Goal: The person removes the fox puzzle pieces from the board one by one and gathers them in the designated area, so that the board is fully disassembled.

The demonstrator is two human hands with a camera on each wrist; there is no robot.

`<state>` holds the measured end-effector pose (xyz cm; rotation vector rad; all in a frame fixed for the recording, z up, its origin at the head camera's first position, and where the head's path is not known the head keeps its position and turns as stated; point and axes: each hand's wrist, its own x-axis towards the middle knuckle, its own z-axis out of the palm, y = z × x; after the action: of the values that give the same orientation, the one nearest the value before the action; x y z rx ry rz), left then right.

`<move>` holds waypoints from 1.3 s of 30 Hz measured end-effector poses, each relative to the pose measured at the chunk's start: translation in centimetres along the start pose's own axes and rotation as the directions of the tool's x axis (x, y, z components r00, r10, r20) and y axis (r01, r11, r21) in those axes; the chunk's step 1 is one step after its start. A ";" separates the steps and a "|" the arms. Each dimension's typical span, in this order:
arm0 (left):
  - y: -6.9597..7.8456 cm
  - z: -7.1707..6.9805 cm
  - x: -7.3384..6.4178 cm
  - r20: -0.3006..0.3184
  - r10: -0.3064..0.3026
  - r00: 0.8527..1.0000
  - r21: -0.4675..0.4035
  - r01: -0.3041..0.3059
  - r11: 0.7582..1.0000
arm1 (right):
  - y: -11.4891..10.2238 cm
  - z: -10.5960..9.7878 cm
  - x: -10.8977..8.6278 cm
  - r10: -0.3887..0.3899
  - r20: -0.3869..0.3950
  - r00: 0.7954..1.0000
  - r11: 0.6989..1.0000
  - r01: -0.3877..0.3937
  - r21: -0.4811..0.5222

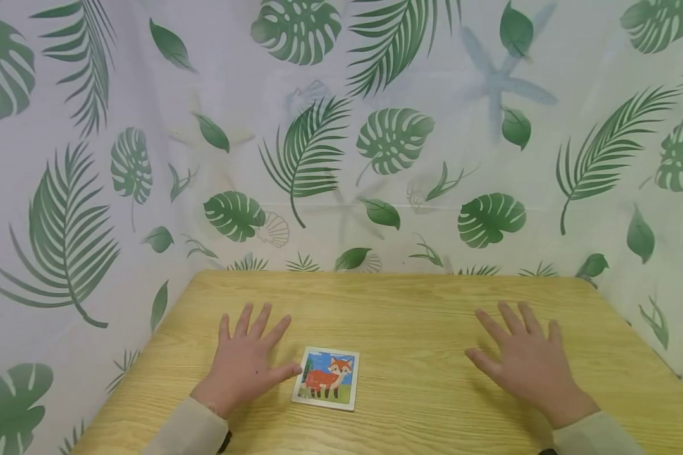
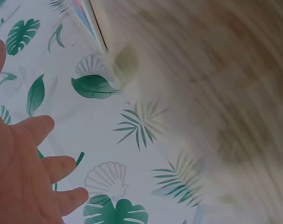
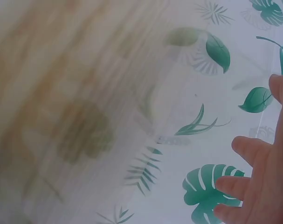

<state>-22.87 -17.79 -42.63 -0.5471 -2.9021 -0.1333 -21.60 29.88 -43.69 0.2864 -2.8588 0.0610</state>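
Note:
A square fox picture puzzle [image 1: 327, 378] with a pale border lies flat on the wooden table, left of centre. My left hand [image 1: 246, 365] is just left of it, palm down with fingers spread, and its thumb tip overlaps the puzzle's left edge in the head view. Farther right, my right hand [image 1: 526, 363] is also spread palm down, well apart from the puzzle. Neither hand holds anything. In the left wrist view the left hand's fingers [image 2: 59, 168] are straight and parted; the right wrist view shows the same of the right hand's fingers [image 3: 234, 186].
The wooden tabletop [image 1: 410, 322] has light grain and rounded far corners. A white curtain [image 1: 427, 234] printed with green leaves, shells and starfish hangs behind the table and along both sides. Beige sleeves [image 1: 188, 430] cover both forearms.

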 end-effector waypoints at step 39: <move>3.5 4.0 1.8 0.263 0.238 0.935 -0.656 -0.008 0.755 | -12.9 3.6 4.0 -0.267 0.178 0.947 0.711 0.069 0.699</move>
<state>-23.85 -13.44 -46.03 -0.9471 -3.0693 -1.1747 -23.68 16.24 -45.90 0.7535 -2.9216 1.1551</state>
